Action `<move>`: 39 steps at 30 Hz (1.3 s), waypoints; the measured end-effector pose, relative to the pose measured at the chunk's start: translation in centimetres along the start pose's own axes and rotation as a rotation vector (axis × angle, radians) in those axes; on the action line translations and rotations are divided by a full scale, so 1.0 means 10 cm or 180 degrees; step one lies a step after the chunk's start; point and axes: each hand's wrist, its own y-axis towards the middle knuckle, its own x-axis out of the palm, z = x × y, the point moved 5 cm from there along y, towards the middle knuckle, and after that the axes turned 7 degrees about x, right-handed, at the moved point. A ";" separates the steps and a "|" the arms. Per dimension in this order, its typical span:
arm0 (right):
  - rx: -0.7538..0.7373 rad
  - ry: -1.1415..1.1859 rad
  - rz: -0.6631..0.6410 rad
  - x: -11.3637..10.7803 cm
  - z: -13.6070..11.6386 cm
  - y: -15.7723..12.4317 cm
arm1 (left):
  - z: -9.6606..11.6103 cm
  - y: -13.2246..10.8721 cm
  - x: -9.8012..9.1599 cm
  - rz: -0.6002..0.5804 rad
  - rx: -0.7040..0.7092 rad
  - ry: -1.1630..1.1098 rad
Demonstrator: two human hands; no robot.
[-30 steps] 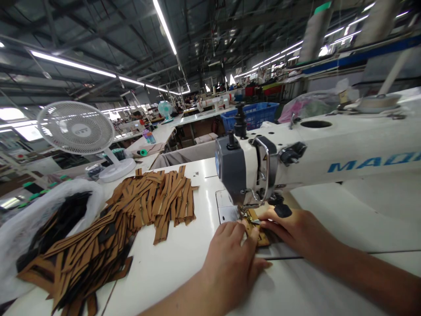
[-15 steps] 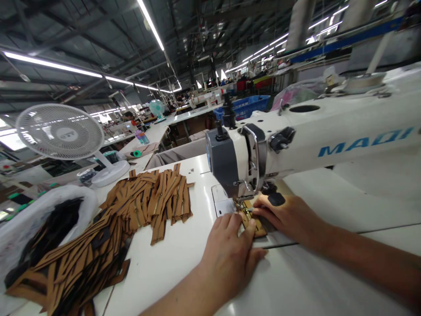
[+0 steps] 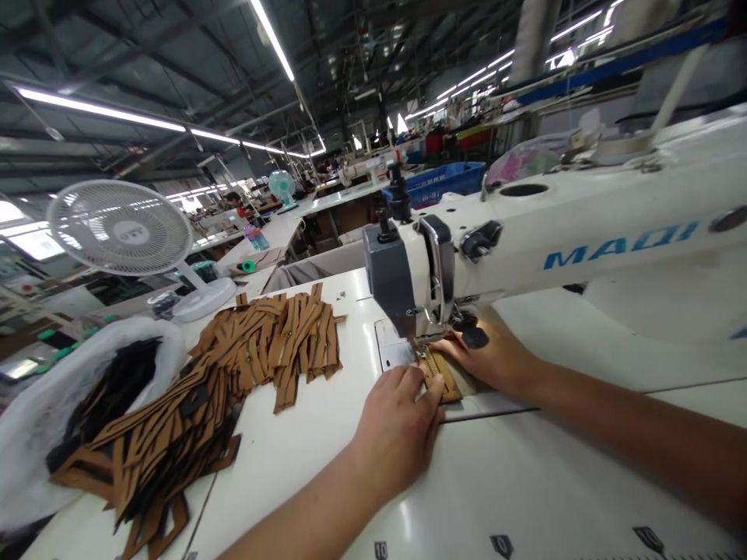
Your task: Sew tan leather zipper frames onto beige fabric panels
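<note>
A short brown zipper (image 3: 442,383) with brass-coloured teeth lies on the sewing machine's bed, its far end under the needle area of the white machine head (image 3: 429,276). My left hand (image 3: 400,420) holds the near left edge of the zipper, thumb and forefinger closed on it. From the right, my right hand (image 3: 502,354) reaches beneath the machine arm, and its closed fingertips grip the zipper's far right side. A dark round lever of the machine partly covers that hand. Exactly where the needle meets the zipper is hidden.
Brown zipper pieces (image 3: 285,334) lie heaped on the white tabletop to the left, trailing towards a white plastic bag (image 3: 23,467) of black pieces. Behind them stands a white fan (image 3: 125,233). A blue crate (image 3: 440,183) sits beyond the machine.
My right fingers have moved farther in along the zipper, towards the needle. My left hand stays at its near left edge, thumb drawn in. The camera view has shifted slightly.
</note>
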 end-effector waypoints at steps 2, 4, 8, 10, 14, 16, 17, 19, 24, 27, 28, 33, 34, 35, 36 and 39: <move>-0.0004 0.0016 0.0023 -0.11 -0.02 -0.16 | -0.01 -0.03 0.02 0.0169 0.0031 -0.0044; -0.0207 0.0139 -0.0027 -0.19 -0.07 -0.35 | 0.00 -0.05 0.02 0.0407 0.0082 -0.0126; -0.1014 0.0372 -0.0216 -0.17 -0.23 -0.68 | 0.01 -0.07 0.02 0.0779 0.0067 -0.0219; -0.1126 0.0374 -0.0244 -0.11 -0.26 -0.74 | 0.00 -0.07 0.01 0.0863 -0.0031 -0.0165; -0.1042 0.0474 -0.0231 -0.04 -0.26 -0.74 | -0.02 -0.08 0.00 0.0975 -0.0136 -0.0062; -0.0940 0.0548 -0.0212 -0.04 -0.26 -0.73 | -0.03 -0.09 0.00 0.1044 -0.0075 -0.0104; -0.0905 0.0562 -0.0212 -0.04 -0.27 -0.72 | -0.04 -0.09 0.01 0.1076 -0.0038 -0.0130; -0.0882 0.0545 -0.0174 -0.05 -0.30 -0.72 | -0.05 -0.10 0.02 0.1133 0.0024 -0.0159; -0.0908 0.0521 0.0076 -0.09 -0.38 -0.69 | -0.04 -0.09 0.01 0.1101 0.0119 -0.0133; -0.0909 0.0509 0.0157 -0.11 -0.41 -0.68 | -0.03 -0.07 0.00 0.1016 0.0113 -0.0158; -0.0893 0.0499 0.0153 -0.12 -0.42 -0.67 | -0.03 -0.06 0.00 0.0991 0.0111 -0.0164; -0.0813 0.0534 0.0064 -0.15 -0.42 -0.57 | -0.09 -0.02 0.01 0.0906 0.0028 -0.0159; -0.0809 0.0546 0.0052 -0.15 -0.42 -0.54 | -0.11 -0.01 0.02 0.0890 -0.0003 -0.0161; -0.0830 0.0553 0.0032 -0.15 -0.42 -0.51 | -0.14 0.01 0.03 0.0875 -0.0037 -0.0161; -0.0858 0.0553 0.0012 -0.14 -0.41 -0.47 | -0.17 0.02 0.04 0.0875 -0.0064 -0.0156; -0.0864 0.0527 0.0014 -0.09 -0.37 -0.38 | -0.26 0.08 0.07 0.0962 -0.0112 -0.0125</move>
